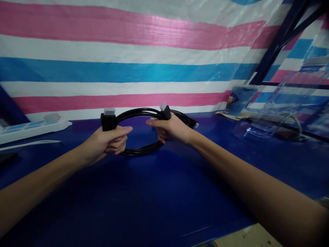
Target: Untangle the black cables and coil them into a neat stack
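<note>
My left hand [110,142] is closed around one side of a coiled black cable [144,150], the thumb laid across the top. From that fist a black rectangular plug [108,120] with a translucent cap points up; it looks like an HDMI plug. On the opposite side of the coil my right hand [169,128] is closed too, its thumb pointing left. A second plug [165,112], also capped, sticks up above it. The coil spans the gap between both hands, above the blue table. Behind my right hand, more black cable [183,117] with a light-tipped plug [196,125] is partly hidden.
At left are a white power strip [33,128], a white cord [31,144] and a dark object [7,159]. A clear plastic container [280,103] and a blue printed packet [239,99] stand back right on the blue table [144,199]. Cardboard [246,238] lies in front.
</note>
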Motion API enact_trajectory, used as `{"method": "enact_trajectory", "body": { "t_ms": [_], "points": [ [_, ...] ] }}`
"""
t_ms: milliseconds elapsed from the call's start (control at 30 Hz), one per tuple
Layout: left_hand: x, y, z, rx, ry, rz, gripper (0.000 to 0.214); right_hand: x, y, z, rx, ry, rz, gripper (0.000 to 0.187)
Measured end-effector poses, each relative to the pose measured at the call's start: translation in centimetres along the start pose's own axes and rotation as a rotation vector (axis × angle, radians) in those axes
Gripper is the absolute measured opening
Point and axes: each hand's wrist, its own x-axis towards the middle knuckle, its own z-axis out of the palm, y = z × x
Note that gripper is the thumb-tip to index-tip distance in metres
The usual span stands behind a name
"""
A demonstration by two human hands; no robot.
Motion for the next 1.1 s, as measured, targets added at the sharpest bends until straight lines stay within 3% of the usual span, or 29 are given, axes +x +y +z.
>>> {"method": "enact_trajectory", "body": {
  "t_ms": [367, 500, 567, 667, 733, 800, 933, 1000, 1100],
  "points": [
    [-0.3, -0.1, 0.1, 0.01, 0.012, -0.009, 0.059, -0.1, -0.1, 0.2, -0.023, 0.006, 0.029, 0.047],
    [0.4, 1.3, 0.9, -0.061, 0.133, -0.011, 0.056, 0.0, -1.4, 0.1, 0.023, 0.095, 0.107, 0.045],
    [2.2, 3.0, 1.4, -0.084, 0.233, -0.001, 0.051, 0.4, -2.6, -0.9, 0.077, 0.169, 0.168, 0.039],
    [6.9, 5.9, 2.2, -0.028, 0.296, -0.026, 0.04, 1.3, -4.3, -3.9, 0.089, 0.36, 0.208, 0.026],
    [10.8, 7.2, 2.8, 0.084, 0.318, -0.111, 0.032, 1.9, -4.8, -6.5, 0.016, 0.523, 0.232, 0.019],
    [14.4, 7.7, 3.4, 0.152, 0.326, -0.168, 0.026, 2.4, -4.6, -9.0, -0.187, 0.608, 0.307, 0.016],
    [19.0, 6.3, 4.3, 0.359, 0.311, -0.338, 0.016, 3.0, -2.5, -12.1, -0.646, 0.561, 0.515, 0.01],
    [20.1, 5.1, 4.5, 0.5, 0.307, -0.419, 0.014, 3.4, -1.2, -12.7, -0.755, 0.507, 0.6, 0.009],
    [21.1, 3.6, 4.4, 0.711, 0.301, -0.468, 0.017, 3.9, 0.1, -12.8, -0.941, 0.417, 0.672, 0.023]
  ]
}}
